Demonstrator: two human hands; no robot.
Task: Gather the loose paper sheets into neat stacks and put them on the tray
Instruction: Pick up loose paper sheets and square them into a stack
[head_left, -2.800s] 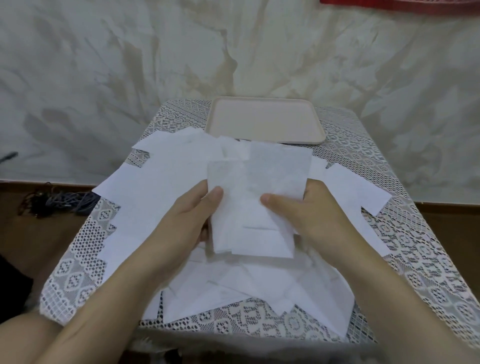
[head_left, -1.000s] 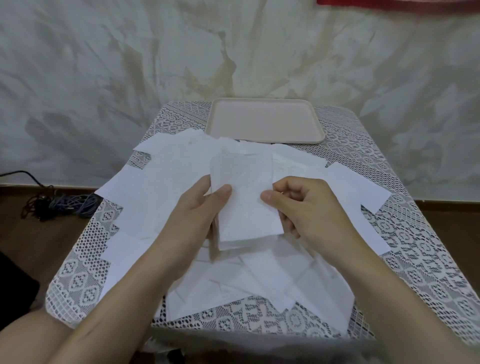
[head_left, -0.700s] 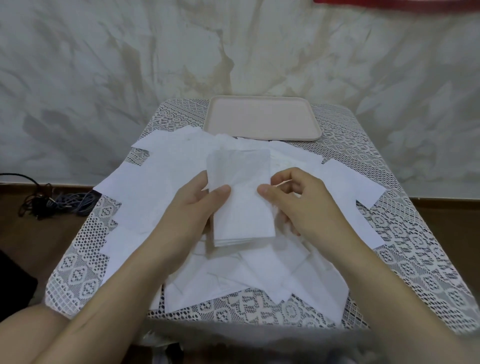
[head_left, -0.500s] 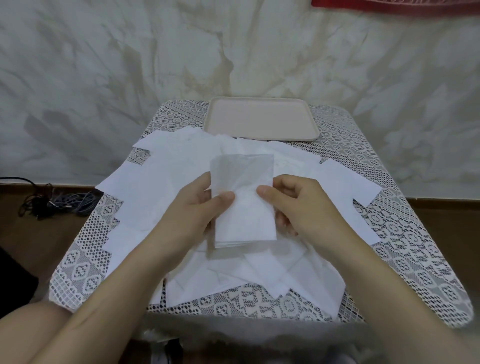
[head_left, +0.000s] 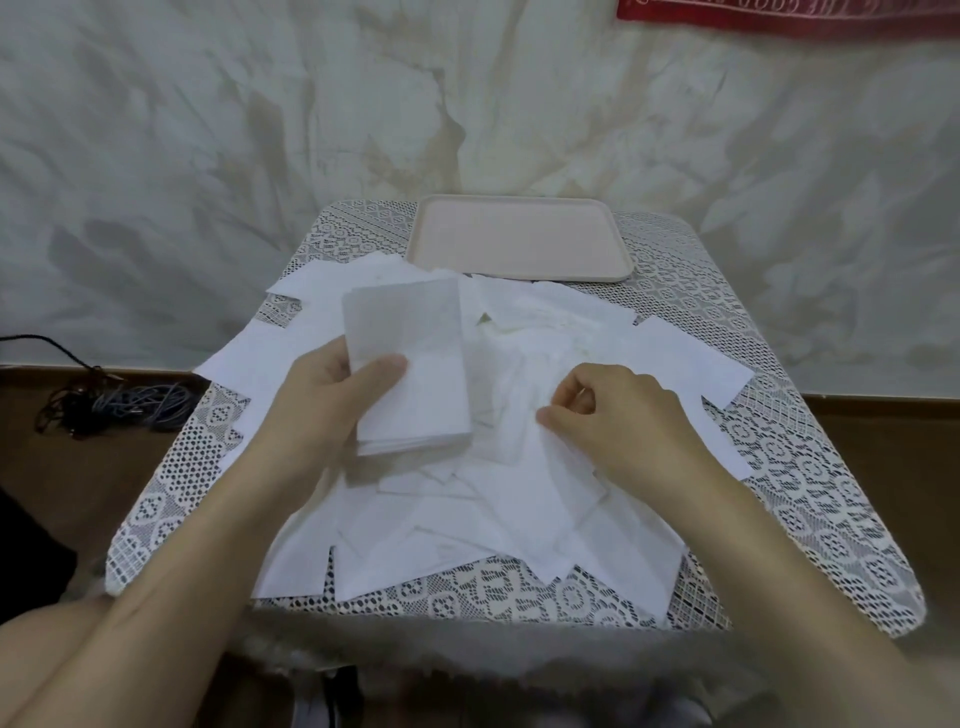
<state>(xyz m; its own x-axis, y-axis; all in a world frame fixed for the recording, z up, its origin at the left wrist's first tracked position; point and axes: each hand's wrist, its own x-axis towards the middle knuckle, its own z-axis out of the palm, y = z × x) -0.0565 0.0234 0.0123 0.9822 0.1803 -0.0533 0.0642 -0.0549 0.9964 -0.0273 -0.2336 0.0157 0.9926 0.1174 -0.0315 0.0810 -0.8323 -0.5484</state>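
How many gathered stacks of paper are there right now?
1: the stack gripped in the left hand, above the loose sheets. The tray holds none.

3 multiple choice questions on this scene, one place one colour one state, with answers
1. Where is the tray? A) far end of the table, beyond the loose sheets B) on a lap C) on the floor
2. Tray colour? A) blue B) pale pink-beige C) black
3. The left hand: A) grips a stack of sheets B) lies flat, empty C) rests in the tray
A, it sits behind the papers; B, its surface looks pale pink; A, thumb and fingers clamp the stack.
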